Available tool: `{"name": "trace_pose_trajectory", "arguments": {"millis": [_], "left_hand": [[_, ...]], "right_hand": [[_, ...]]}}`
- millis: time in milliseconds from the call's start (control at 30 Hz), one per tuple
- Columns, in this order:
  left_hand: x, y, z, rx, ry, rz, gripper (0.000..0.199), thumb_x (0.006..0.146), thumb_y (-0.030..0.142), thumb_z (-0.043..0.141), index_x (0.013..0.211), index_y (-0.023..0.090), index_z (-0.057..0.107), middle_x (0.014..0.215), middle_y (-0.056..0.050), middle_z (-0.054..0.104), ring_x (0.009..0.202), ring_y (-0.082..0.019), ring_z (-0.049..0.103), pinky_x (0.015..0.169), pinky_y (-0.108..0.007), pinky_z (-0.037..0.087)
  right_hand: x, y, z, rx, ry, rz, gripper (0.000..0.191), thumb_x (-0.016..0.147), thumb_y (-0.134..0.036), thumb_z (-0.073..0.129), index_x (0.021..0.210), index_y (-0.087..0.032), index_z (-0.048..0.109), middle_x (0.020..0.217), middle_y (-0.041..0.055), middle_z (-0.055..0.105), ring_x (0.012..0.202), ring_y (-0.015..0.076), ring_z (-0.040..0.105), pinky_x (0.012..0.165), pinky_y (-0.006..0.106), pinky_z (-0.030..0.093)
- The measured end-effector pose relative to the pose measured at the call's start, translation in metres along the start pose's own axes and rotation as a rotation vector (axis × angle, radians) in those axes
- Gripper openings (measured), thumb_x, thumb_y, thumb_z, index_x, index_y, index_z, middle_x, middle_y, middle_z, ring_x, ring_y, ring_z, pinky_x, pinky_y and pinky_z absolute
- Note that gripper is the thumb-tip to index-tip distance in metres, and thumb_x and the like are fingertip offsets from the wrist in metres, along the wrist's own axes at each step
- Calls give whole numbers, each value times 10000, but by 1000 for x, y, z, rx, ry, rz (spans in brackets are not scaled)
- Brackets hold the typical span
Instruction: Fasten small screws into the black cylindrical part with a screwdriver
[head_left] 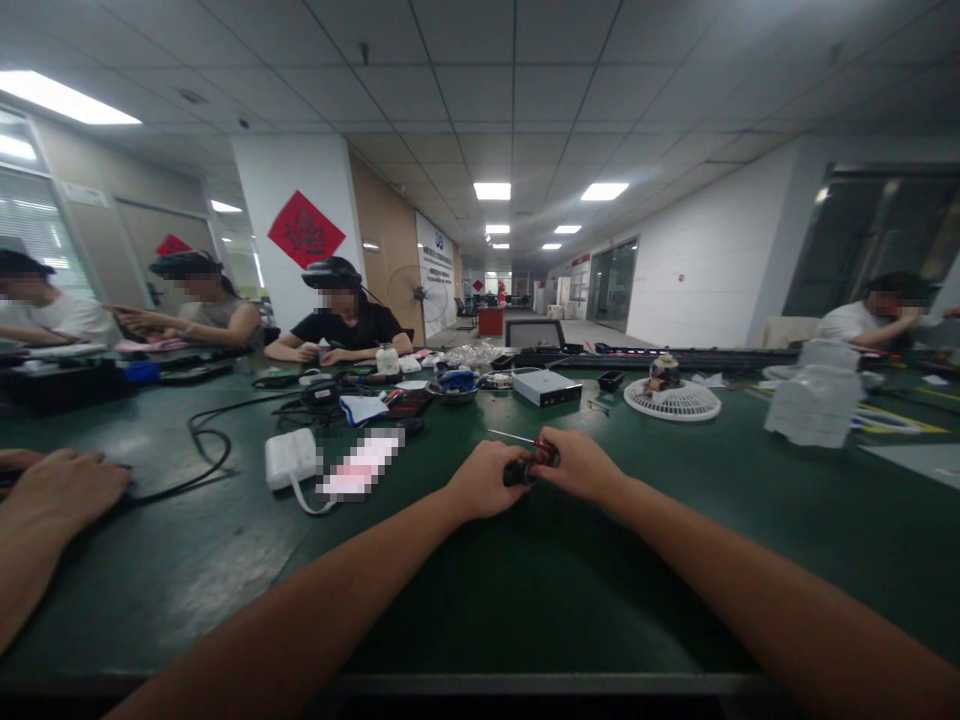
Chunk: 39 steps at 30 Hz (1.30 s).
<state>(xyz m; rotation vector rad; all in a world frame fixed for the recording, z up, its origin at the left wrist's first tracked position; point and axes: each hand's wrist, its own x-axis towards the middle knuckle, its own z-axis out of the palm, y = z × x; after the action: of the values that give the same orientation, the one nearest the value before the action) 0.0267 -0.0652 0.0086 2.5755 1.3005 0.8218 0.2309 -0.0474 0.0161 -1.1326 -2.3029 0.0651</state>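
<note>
Left hand (486,480): fingers curled round a dark part (517,472), apparently rounded, though blurred.
Right hand (579,462): fingers closed on a red-handled screwdriver (516,438), shaft pointing left.
Dark part: between the hands, above the green table (540,600).
Silver box (546,388): beyond the hands, near a white grille (694,403).

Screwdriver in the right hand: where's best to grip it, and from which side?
I'd take the screwdriver by its red handle, coming from the right, as the right hand does. The slim metal shaft points left and slightly away, so the handle end faces right; the left hand, holding a dark part, crowds the near side.
</note>
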Motion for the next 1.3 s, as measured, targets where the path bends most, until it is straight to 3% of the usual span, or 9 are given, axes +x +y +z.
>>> {"name": "trace_pose_trajectory", "arguments": {"millis": [133,333,400,533,600,800,1067,1300], "left_hand": [[3,-5,3,1,17,43,275,779,256,691,1051,244,727,992,-42,748,963,-230,681,915,-328,493],[10,-25,12,6,183,-152,209,742,218,697,951,219,695,944,-37,738,895,-214,685,807,-301,514],[11,-32,12,13,226,-235,211,734,206,704,943,211,680,956,-46,731,902,-213,683,801,-295,513],[12,-40,10,-18,269,-375,281,729,197,717,995,205,625,994,-64,723,922,-215,682,771,-284,509],[12,-40,9,-32,278,-424,304,733,215,722,1010,206,597,997,-70,719,923,-220,683,748,-282,505],[11,-35,9,4,271,-416,234,741,238,704,937,215,579,957,-62,710,900,-224,673,708,-286,479],[8,-30,6,18,243,-409,195,742,249,711,895,219,593,929,-46,704,857,-206,662,672,-268,460],[8,-30,9,16,249,-366,191,722,244,717,872,221,600,885,-30,700,807,-186,653,647,-256,440]], "right_hand": [[0,0,2,-27,-20,-3,182,852,-351,688,862,-209,574,792,17,674,711,174,604,601,266,320],[5,9,0,-86,-21,95,373,1027,-397,405,834,-202,658,798,68,717,718,192,642,647,289,372],[6,12,-2,-80,-18,112,369,1020,-390,420,890,-198,707,835,80,741,741,205,662,661,296,403],[5,14,-5,11,8,72,296,965,-310,527,1174,-225,719,1025,77,772,891,231,699,770,314,466],[5,13,-6,43,6,41,303,938,-285,555,1183,-238,727,1020,65,776,880,223,703,785,311,479],[2,7,-8,28,10,-13,287,886,-281,569,1081,-221,771,858,42,768,727,194,677,660,281,466],[1,7,-9,32,69,-30,269,866,-288,575,1024,-228,785,795,26,755,680,177,661,667,277,457],[2,8,-7,68,17,-31,286,852,-275,580,1041,-219,788,737,21,735,613,158,620,580,256,411]]}}
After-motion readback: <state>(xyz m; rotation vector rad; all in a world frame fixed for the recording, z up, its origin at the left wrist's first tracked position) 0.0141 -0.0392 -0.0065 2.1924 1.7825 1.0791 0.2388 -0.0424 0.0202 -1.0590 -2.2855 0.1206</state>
